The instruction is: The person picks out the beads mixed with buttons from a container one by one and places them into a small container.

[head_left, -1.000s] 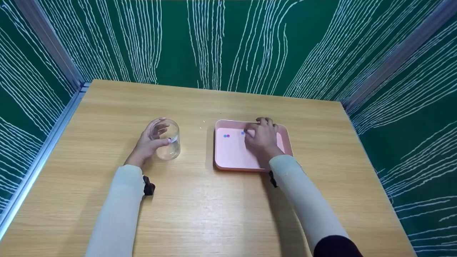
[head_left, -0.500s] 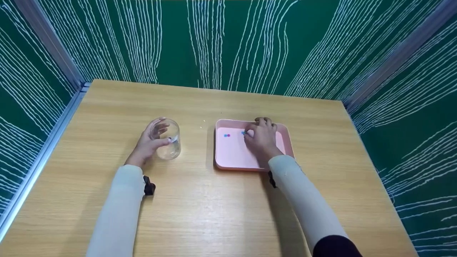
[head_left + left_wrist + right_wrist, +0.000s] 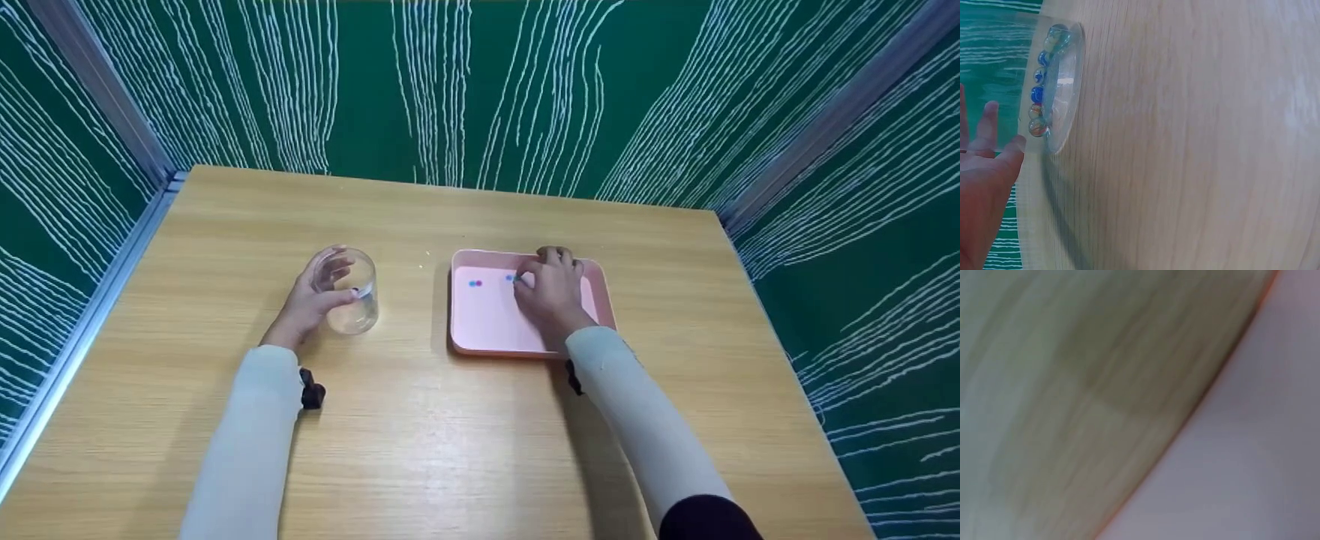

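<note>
My left hand [image 3: 309, 298] grips a clear cylindrical jar [image 3: 362, 319] upright on the table, thumb on the near side and fingers behind. Several glass marbles [image 3: 1037, 94] lie at the jar's bottom in the left wrist view. Inside a pink tray [image 3: 487, 330] my right hand [image 3: 553, 292] reaches down, thumb and index finger pinching a tiny greenish bead [image 3: 515, 278]. Just left of it is a small blue bead [image 3: 508, 277]. Farther left in the tray sit a blue and a pink bead [image 3: 478, 283] side by side. The right wrist view is blurred and shows no fingers.
The wooden table [image 3: 420, 420] carries a few pale specks [image 3: 424, 259] between jar and tray. Green panels [image 3: 367, 90] with white streaks stand behind and on both sides. In the right wrist view the tray edge [image 3: 1185, 424] runs diagonally.
The right hand stays almost in place; a greenish bead now shows at its fingertips beside the blue one. The left hand and jar have not moved.
</note>
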Demonstrator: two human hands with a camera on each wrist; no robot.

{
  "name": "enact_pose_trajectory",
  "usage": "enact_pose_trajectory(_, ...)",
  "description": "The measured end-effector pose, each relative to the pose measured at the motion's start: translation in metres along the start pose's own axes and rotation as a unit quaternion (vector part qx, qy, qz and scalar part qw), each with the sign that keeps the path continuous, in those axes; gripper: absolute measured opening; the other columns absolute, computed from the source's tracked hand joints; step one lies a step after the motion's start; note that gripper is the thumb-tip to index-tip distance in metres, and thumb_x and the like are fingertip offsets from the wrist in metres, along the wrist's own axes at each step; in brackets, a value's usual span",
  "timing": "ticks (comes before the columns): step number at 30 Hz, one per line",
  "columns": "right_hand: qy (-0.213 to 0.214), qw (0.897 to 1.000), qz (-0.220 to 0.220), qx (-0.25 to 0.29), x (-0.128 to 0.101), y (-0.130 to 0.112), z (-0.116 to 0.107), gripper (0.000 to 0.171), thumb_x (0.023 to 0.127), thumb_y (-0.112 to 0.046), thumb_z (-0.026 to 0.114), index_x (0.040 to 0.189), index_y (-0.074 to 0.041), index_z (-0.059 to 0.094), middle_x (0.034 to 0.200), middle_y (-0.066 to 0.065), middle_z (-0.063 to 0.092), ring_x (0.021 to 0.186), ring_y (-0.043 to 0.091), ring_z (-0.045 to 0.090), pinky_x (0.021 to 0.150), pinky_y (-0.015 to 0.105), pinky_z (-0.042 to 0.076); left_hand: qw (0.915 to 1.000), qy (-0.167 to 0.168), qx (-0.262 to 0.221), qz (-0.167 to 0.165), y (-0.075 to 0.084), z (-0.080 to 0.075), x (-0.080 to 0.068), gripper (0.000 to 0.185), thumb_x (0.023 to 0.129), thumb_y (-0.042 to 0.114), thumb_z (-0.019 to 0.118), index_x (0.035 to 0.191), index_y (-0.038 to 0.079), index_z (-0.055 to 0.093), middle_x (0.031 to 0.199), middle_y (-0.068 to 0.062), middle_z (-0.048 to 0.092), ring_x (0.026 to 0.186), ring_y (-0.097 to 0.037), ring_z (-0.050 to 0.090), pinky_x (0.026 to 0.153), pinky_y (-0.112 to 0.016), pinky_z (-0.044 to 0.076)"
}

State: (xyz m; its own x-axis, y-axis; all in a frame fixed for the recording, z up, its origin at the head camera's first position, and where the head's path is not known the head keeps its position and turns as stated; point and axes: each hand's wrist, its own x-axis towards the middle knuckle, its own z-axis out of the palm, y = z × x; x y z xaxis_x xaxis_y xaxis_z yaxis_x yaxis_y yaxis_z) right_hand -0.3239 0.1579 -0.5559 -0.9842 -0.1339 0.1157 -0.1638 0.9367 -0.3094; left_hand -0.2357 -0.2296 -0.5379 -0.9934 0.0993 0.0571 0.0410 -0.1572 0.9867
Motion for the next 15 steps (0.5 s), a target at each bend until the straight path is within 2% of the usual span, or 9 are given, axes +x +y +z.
enact_pose_trajectory(15, -0.008, 0.999, 0.020, 0.027, -0.0014, -0.0004, -0.0051, 0.013, 0.088, -0.038, 0.061, 0.093, -0.031, 0.071, 0.141, 0.005, 0.045, 0.136, 0.031, 0.028, 0.113, 0.057, 0.015, 0.9997, 0.008, 0.021, -0.001, 0.0002, -0.0007, -0.0001, 0.078, 0.078, -0.014, 0.062, 0.147, 0.004, 0.030, 0.145, -0.022, 0.039, 0.139, -0.037, 0.032, 0.120, -0.046, 0.020)
